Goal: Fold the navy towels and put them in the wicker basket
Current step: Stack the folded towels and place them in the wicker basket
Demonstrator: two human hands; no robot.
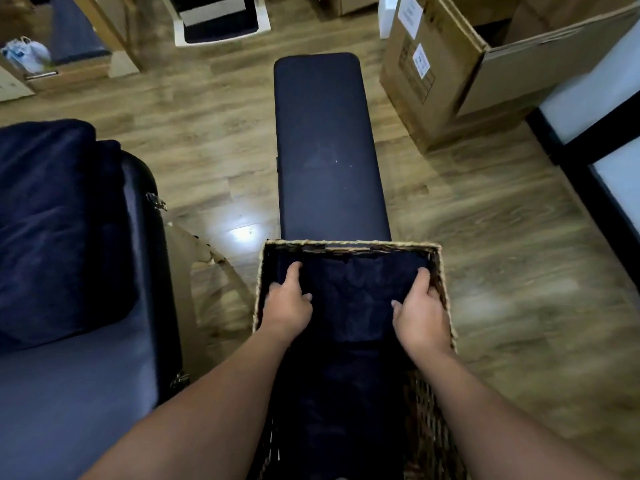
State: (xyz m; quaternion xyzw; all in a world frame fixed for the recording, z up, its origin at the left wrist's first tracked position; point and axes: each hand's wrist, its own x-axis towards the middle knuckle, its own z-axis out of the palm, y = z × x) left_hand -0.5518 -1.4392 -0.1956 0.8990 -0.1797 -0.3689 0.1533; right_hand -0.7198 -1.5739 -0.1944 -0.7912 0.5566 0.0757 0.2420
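We see both hands down inside the wicker basket [437, 271], holding a folded navy towel [360, 292] by its two sides. The left hand [289, 303] grips the towel's left edge, thumb on top, close to the basket's left wall; the right hand [420, 311] grips the right edge, its outer fingers squeezed against the right wall. We find little room on either side of the towel, which nearly spans the basket from wall to wall and reaches almost to the far rim. The basket's near half looks dark and we cannot tell what lies there. Beyond the far rim runs a dark padded bench [325, 143], on a wooden floor [214, 133]. To our left, more navy towels [55, 223] lie heaped on a padded table [69, 393]. A cardboard box [450, 84] stands far right
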